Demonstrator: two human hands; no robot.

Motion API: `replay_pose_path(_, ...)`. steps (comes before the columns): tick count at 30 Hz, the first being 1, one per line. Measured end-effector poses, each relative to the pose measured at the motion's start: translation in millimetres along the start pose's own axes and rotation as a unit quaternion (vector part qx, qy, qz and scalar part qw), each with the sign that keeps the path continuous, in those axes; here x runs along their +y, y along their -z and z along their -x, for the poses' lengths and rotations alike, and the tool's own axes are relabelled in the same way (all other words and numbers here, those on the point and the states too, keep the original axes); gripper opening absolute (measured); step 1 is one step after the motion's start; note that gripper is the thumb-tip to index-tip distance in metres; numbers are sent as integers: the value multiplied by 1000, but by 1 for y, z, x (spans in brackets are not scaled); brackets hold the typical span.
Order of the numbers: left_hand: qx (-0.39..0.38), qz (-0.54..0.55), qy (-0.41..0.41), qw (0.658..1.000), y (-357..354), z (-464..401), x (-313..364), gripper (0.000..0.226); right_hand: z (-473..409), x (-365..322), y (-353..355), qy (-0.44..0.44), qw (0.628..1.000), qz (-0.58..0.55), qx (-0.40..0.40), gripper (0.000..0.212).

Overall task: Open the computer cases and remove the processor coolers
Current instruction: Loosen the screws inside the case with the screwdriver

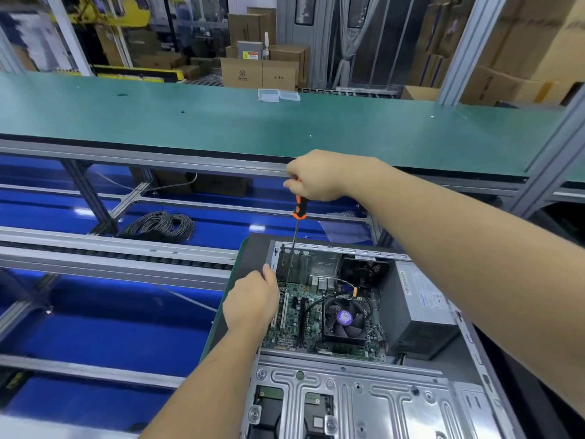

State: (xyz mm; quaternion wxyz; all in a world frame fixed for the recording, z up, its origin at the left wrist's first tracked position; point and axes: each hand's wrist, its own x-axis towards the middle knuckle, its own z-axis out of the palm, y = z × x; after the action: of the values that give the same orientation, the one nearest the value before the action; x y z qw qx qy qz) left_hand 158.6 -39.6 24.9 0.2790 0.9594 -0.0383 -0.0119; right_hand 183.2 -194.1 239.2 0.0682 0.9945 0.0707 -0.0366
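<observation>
Head view, screwdriver (298, 213) tip hidden behind left hand (251, 301), case (348, 391) cropped

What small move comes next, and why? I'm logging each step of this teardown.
Probably shift the screwdriver from the case's rear corner to the cooler. The case is already open, the cooler still sits on the board, and the right hand holds the driver away from it.

- Your right hand (313, 175) covers the top of the screwdriver (299, 210) handle.
- Your left hand (251, 301) hides the motherboard's (297, 324) left edge.
- The computer case (348, 384) runs off the bottom edge.
- The screwdriver's tip is too small to make out.
</observation>
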Motion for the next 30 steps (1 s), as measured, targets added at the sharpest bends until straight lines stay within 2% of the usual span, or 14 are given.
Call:
replay_pose_path(6, 4, -10, -4, 1000, -2, -1, 0, 62, 3, -7, 3, 55, 996, -67, -37, 15)
replay_pose_path(10, 10, -14, -2, 1000, -2, -1, 0, 61, -8, -29, -4, 55, 995, -87, 9, 15)
replay_pose_path(13, 9, -14, 1, 1000, -2, -2, -1, 61, -7, -30, -10, 34, 989, -135, 51, 22)
replay_pose_path(16, 8, -17, 2, 1000, -3, -3, -1, 60, -2, -23, -6, 10, 984, -173, 30, 32)
replay_pose_path(20, 8, -19, 3, 1000, -2, -3, -1, 59, 1, -17, 4, -33, 990, -134, -7, 29)
replay_pose_path(22, 7, -20, 4, 1000, -2, -2, -1, 60, 0, -17, 5, -72, 990, -124, 8, 47)
replay_pose_path(24, 7, -21, 3, 1000, -1, -2, 0, 60, -3, -19, 3, -102, 992, -60, 42, 53)
replay_pose_path(26, 7, -21, 4, 1000, 0, -2, 0, 59, -7, -19, 0, -125, 990, -21, 63, 49)
replay_pose_path(30, 6, -19, 5, 1000, 1, 0, 0, 60, -15, -19, -10, -180, 972, -114, 96, 34)
